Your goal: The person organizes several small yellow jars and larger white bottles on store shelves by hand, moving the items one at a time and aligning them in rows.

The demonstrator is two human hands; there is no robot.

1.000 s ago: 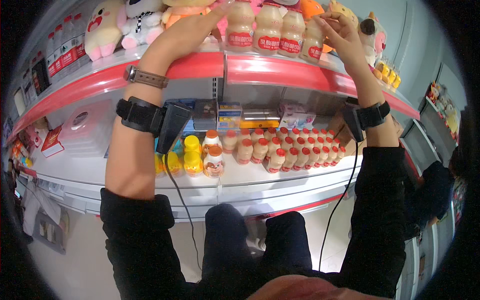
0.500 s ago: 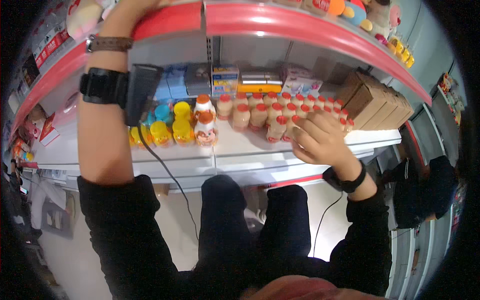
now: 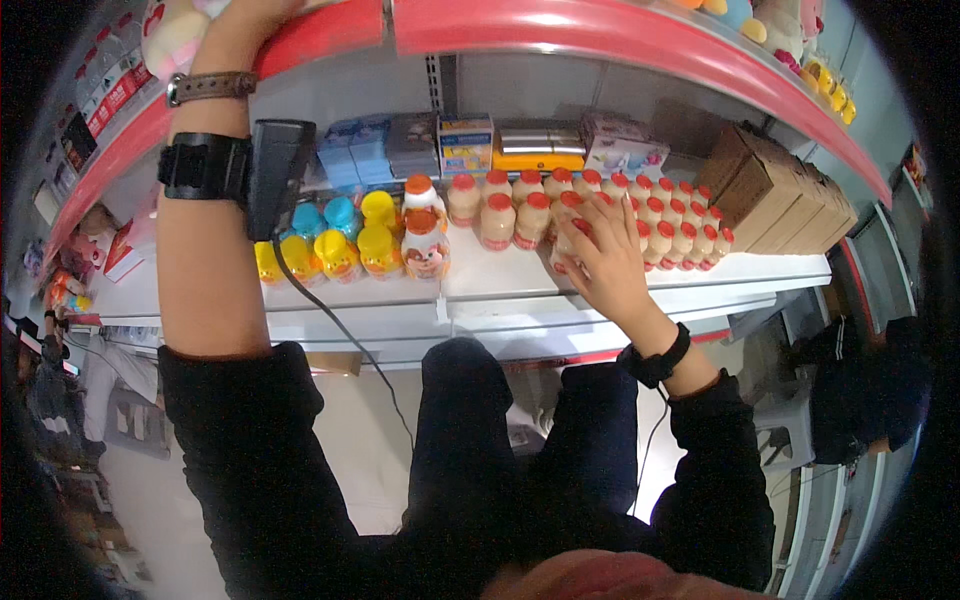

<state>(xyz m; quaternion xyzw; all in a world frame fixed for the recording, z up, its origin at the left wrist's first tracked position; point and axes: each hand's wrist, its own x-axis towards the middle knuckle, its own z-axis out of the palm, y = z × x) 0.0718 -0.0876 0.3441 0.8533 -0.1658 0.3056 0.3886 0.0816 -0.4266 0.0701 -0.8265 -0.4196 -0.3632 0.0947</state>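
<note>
Head view, its middle taken as the clock's hub: the person's right hand is between two and three o'clock, fingers loosely spread and bent over the front of the red-capped cream bottles. Whether it grips one, I cannot tell. Those bottles stand in close rows on the white shelf, from twelve round past two. Near eleven, the left hand is by the red shelf edge, its fingers out of sight; its opening and any hold I can't make out. Yellow bottles stand towards ten.
</note>
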